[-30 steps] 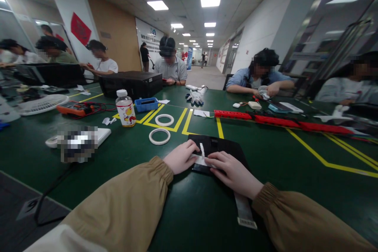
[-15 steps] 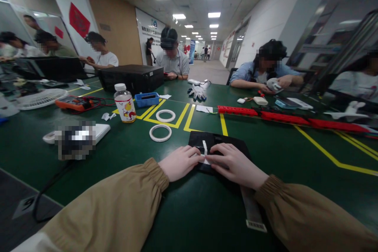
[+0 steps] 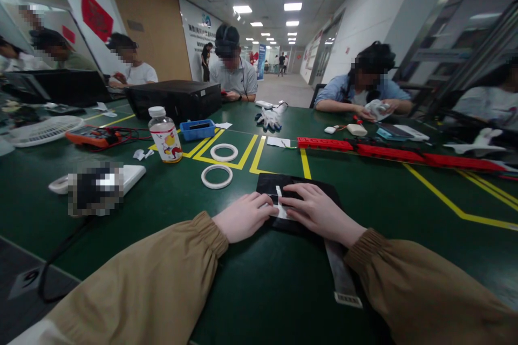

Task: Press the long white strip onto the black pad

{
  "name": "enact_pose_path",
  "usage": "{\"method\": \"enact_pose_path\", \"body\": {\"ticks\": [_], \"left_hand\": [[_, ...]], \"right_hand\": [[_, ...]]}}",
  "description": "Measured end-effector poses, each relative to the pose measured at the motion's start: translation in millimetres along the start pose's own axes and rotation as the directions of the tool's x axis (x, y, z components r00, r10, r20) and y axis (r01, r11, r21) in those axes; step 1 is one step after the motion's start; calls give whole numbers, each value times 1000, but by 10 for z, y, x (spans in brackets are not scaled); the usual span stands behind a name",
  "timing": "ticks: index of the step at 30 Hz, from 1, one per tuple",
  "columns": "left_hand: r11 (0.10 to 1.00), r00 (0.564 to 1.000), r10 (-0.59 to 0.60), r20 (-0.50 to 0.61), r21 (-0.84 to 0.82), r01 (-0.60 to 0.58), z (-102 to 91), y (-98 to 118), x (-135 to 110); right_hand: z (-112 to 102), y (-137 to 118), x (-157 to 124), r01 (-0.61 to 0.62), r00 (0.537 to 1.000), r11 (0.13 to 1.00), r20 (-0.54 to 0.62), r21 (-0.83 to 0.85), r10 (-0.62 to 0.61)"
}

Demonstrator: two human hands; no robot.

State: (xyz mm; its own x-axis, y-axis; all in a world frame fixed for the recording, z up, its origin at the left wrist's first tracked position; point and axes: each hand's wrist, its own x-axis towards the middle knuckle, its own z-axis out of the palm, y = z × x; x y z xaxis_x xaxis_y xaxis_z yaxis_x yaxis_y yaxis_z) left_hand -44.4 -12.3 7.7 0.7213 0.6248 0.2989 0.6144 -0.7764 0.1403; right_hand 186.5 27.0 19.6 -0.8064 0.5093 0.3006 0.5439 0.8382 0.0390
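A flat black panel (image 3: 321,183) lies on the green table in front of me, with white tape strips (image 3: 282,211) stuck on its surface, one short piece crossing upright. My left hand (image 3: 245,215) reaches in from the left, its fingers stretched out and their tips resting on the tape. From the right, my right hand (image 3: 319,210) lies over the panel with its fingers spread, the tips touching or just over the tape. A grey flat ribbon (image 3: 342,269) with a pale striped end comes out from under the panel's near edge. My hands hide part of the tape.
Two tape rolls (image 3: 217,177) lie left of the panel. Beyond them stand a drink bottle (image 3: 165,137) and a blue tray (image 3: 197,129). White gloves (image 3: 269,117) and a long red strip (image 3: 388,155) lie farther off. Other people sit around the table.
The view has shifted slightly. My right fingers have lifted and spread a little along the tape; the left hand stays nearly in place on the panel.
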Motion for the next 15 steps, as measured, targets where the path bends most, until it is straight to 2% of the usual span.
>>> {"method": "enact_pose_path", "body": {"ticks": [5, 15], "left_hand": [[997, 999, -33, 22, 71, 31, 12, 35, 24], [984, 997, -67, 30, 169, 61, -4, 111, 78]], "right_hand": [[84, 24, 34, -25, 1000, 999, 5, -35, 25], [188, 41, 92, -122, 991, 992, -49, 16, 123]]}}
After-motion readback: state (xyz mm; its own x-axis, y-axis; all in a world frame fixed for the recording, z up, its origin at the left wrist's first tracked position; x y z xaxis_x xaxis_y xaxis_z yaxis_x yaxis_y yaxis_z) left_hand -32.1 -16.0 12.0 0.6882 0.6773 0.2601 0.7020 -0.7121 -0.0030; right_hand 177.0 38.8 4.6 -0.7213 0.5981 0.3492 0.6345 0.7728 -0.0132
